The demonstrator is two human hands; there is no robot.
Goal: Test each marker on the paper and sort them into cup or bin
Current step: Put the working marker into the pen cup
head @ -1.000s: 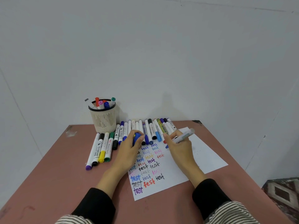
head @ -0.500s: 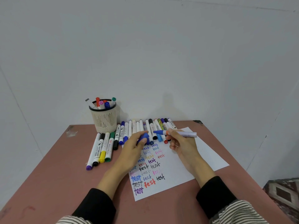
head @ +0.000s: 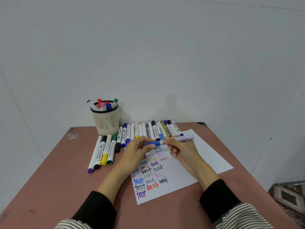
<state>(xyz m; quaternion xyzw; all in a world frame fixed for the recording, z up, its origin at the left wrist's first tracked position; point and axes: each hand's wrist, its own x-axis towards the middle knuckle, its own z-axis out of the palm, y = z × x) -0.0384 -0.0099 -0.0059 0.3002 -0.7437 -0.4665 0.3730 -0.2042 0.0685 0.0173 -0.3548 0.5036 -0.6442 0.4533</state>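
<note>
My right hand grips the pale barrel of a blue marker, held level above the paper. My left hand pinches the marker's blue cap, which sits on the marker's tip end beside an orange band. The white paper carries many coloured "test" words. A cream mesh cup at the back left holds several markers. A row of markers lies along the paper's far edge.
Several more markers lie in a group left of the paper on the reddish table. A white wall stands close behind the table. Patterned floor shows past the table's right edge.
The right hand lifted the marker off the paper and turned it level. The left hand brought the blue cap to the tip, and cap and marker now meet.
</note>
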